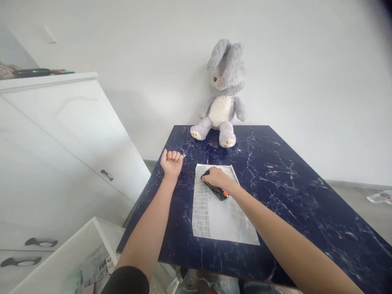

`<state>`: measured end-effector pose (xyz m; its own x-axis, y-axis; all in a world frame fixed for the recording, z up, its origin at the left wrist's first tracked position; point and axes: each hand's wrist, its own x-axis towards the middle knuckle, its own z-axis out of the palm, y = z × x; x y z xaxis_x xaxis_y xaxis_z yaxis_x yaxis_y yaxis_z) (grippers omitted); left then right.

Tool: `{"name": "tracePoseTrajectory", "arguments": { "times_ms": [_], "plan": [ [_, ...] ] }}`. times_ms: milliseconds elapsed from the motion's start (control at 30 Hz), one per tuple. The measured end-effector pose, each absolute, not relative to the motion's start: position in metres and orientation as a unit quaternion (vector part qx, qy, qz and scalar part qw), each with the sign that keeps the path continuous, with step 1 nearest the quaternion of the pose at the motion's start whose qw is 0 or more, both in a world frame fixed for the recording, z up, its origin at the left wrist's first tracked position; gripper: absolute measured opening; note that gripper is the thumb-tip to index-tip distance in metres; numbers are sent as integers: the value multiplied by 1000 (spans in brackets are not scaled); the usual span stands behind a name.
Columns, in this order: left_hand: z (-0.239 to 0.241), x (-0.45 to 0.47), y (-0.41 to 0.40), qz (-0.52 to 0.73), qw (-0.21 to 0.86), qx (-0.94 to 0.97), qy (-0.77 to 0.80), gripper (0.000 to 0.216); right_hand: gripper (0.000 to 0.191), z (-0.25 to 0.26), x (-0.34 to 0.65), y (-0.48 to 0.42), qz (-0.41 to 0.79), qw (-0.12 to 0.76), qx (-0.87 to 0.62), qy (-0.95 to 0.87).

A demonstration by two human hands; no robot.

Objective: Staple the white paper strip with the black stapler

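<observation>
My right hand [216,176] grips a black stapler [217,191] with an orange part at its near end. It is over the upper part of a white sheet of paper [220,224]. Grey, brick-like rows of marks run down the sheet's left side, with fainter grey marks on the right. Left of the paper, my left hand [172,162] is turned palm up with its fingers curled in. A small pale tip shows beside its fingers; what it belongs to is hidden.
A grey plush rabbit [225,94] sits at the table's back edge against the wall. The dark blue marbled table [281,196] carries the paper. To the left stand a white cabinet [70,155] and an open drawer [101,232] with things inside. A clear plastic item [379,197] lies at far right.
</observation>
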<state>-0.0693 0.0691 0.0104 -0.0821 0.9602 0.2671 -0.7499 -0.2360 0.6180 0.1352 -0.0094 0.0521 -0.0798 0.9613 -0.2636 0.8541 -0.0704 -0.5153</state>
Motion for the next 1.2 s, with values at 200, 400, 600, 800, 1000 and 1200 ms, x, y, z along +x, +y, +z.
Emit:
{"name": "tracePoseTrajectory", "arguments": {
  "times_ms": [200, 400, 600, 800, 1000, 1200],
  "plan": [
    [5, -102, 80, 795, 521, 267, 159, 60, 35, 40, 128, -11, 284, 51, -668, -686],
    [6, -114, 83, 808, 473, 282, 212, 66, 65, 46, 136, 15, 423, 58, -584, -690],
    [6, -114, 83, 814, 471, 283, 191, 66, 30, 30, 96, 80, 208, 241, -518, -794],
    [8, -111, 84, 800, 513, 283, 128, 65, 44, -14, 55, 90, 107, 205, -447, -864],
    [12, -104, 82, 780, 564, 256, 89, 63, 49, -19, 76, 93, 94, 179, -442, -874],
    [16, -96, 80, 755, 600, 249, 90, 62, 53, -21, 129, 93, 119, 169, -451, -868]
  ]
}}
